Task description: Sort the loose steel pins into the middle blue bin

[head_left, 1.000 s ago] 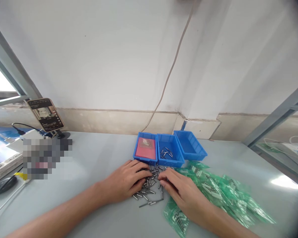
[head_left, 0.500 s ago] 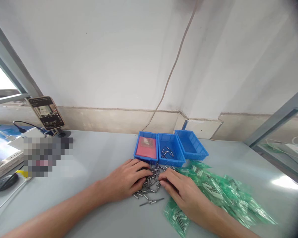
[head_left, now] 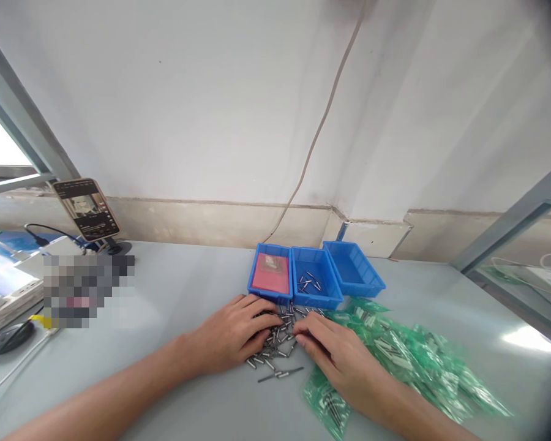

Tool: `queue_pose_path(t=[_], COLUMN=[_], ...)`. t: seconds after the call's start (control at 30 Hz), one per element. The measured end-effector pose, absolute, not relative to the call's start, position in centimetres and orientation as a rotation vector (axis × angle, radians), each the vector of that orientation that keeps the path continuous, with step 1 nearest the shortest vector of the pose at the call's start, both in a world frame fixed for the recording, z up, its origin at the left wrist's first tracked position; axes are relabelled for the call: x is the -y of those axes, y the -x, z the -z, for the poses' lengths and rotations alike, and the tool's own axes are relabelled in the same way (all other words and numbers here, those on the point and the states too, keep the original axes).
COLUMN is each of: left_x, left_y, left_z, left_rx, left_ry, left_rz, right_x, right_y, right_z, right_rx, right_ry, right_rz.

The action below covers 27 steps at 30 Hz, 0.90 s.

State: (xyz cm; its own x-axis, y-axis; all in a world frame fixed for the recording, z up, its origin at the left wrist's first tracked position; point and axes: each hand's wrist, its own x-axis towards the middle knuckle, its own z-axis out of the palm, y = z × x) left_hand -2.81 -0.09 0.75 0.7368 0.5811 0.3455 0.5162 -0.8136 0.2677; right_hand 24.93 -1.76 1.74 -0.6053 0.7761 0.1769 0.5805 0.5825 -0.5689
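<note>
A loose pile of small metal pins [head_left: 282,335], each with a bright thick part and a thinner dark shank, lies on the grey table between my hands. From the left, my left hand [head_left: 239,331] rests over the pile's edge, its fingers bent and spread, thumb apart from them. My right hand [head_left: 328,346] is at the pile's right side with thumb and forefinger tips close together. Whatever may be between those tips is hidden. A few more pins lie in the middle blue bin [head_left: 319,300], just beyond the pile.
Left of the middle bin, a blue bin [head_left: 269,297] holds a pink packet [head_left: 270,278]. Another blue bin [head_left: 356,272] stands at right. Green plastic bags [head_left: 413,361] of metal parts spread beneath and beyond my right forearm. A phone [head_left: 87,208] stands at far left near cables.
</note>
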Motion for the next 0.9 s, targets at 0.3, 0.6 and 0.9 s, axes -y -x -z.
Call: queue_pose_path(t=[0.3,0.6,0.9], left_x=[0.13,0.11,0.09], left_y=[2.82,2.81,2.82], left_z=[-0.60,-0.61,-0.62], left_rx=[-0.877,-0.884,-0.884], left_ry=[-2.786,-2.784,-2.783], left_rz=[-0.641,-0.630,-0.636], right_x=[1.86,1.83,1.69], right_y=[-24.97,-25.04,-25.05], right_z=[-1.63,-1.49,-1.37], right_rx=[2.406,2.405,2.406], right_ry=[1.087,1.094,1.088], right_rz=[-0.652,-0.667,-0.660])
